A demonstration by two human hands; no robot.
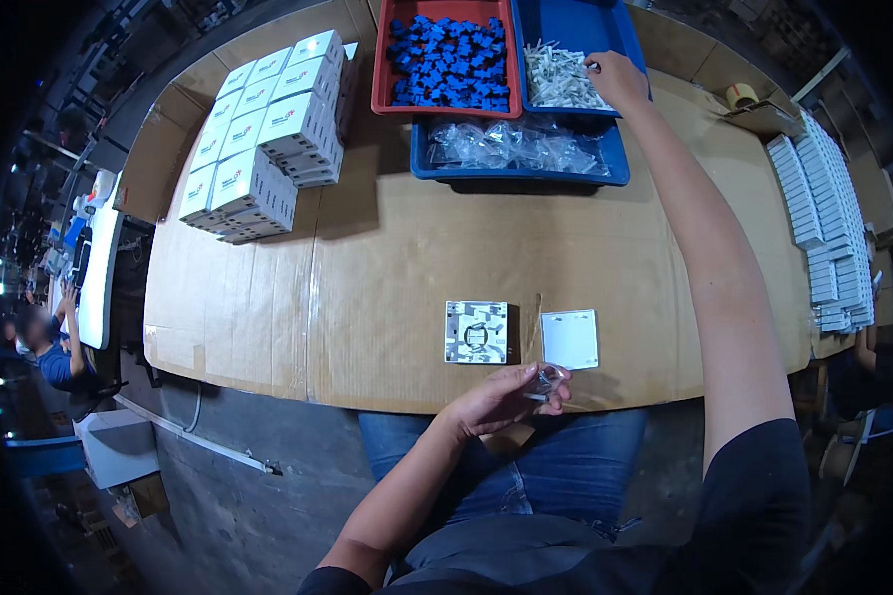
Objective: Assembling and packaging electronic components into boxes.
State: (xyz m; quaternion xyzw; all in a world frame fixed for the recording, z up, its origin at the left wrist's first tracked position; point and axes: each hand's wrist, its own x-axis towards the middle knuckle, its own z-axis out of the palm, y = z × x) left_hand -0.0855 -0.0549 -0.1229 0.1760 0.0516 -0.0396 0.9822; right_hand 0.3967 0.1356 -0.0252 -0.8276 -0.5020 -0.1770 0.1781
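Working at a cardboard-covered worktop [387,327], with white boxes [253,134] stacked at left and a red tray [442,112] of blue parts [446,61] at the back. Facing an open white box [476,333] near the front edge. Grasping a small clear bag [548,378] in the left hand [496,401], just in front of a white square panel [571,340], apparently a lid, beside the box. Reaching with a bunched right hand [620,81] into a blue tray [566,20] of small white pieces [556,79]; impossible to tell if holding any. Flanked at far right by rows of narrow white cartons [829,218]. Probably at the part-collecting step; next, likely needing a sure pinch and a steady carry to the bag's mouth.
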